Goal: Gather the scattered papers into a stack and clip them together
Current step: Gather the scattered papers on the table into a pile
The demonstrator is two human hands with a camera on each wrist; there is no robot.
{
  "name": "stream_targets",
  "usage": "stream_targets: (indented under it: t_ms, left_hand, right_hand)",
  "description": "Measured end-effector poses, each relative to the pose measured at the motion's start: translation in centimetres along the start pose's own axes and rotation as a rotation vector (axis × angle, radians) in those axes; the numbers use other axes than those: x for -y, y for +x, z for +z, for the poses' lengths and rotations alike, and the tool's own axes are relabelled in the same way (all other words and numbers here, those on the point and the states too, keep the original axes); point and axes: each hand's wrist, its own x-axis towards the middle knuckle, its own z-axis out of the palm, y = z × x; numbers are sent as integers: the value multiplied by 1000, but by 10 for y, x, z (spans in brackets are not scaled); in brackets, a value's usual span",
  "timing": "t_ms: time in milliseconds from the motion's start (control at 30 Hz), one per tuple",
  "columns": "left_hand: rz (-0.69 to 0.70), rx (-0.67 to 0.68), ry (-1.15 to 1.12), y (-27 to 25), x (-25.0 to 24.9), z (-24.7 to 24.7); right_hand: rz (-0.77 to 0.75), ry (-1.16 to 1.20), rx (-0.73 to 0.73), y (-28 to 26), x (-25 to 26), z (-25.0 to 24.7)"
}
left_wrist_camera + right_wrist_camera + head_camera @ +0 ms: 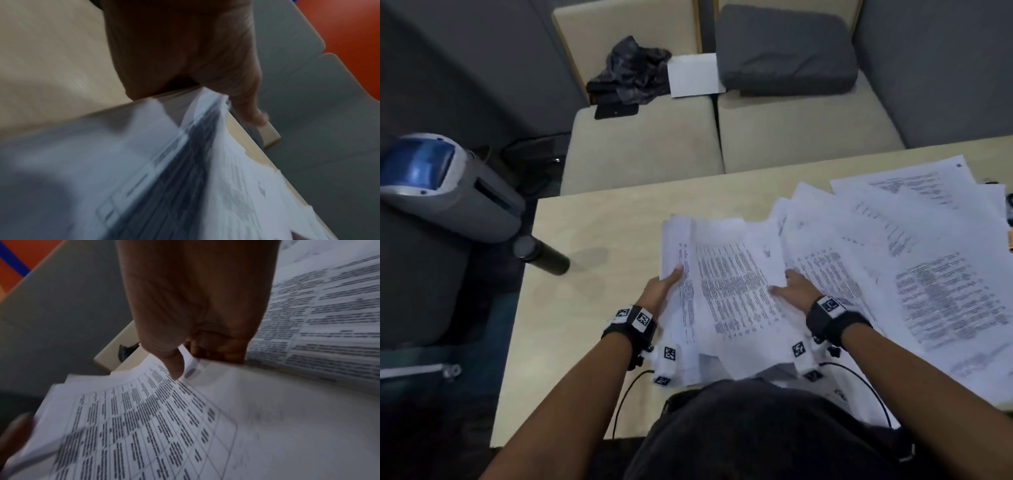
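The table [585,233] is pale wood, and its left half lies bare from the bundle out to the left edge, where a dark bottle [544,255] stands near the corner. Past the far edge sit cream seat cushions [643,144] with a grey pillow [786,51], a lone white sheet [693,75] and crumpled dark cloth [631,70]. Loose papers [914,246] fan over the table's right half, overlapping one another, and are cut off by the right border of the head view.

A gathered bundle of sheets [726,284] is lifted at a tilt in front of the person. The left hand [662,286] grips its left edge, thumb on top and fingers hidden underneath. The right hand [796,286] pinches the bundle's right side, thumb [174,363] pressed on the printed top page, fingers curled under it.

The left wrist view is badly blurred. No clip can be made out.
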Motion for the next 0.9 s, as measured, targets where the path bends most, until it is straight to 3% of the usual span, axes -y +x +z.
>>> stream_targets:
  t_ms: [167,233,367,467,667,900]
  left_hand:
    - [180,-104,297,-5,2,19]
    - [232,-139,305,-8,-5,15]
    - [424,-39,121,-29,-35,-7]
    - [504,-1,-49,-47,-66,-25]
    - [663,28,-172,-66,-109,-35]
    - [660,0,-233,-68,-95,-43]
  right_hand:
    - [-8,-300,115,-3,27,32]
    - [-12,-306,71,-3,31,26]
    - [-117,93,-113,-15,57,-6]
    - [-253,403,-118,-33,101,-30]
    - [-566,506,-52,-59,168,-36]
    - [-575,475,-79,-59,169,-14]
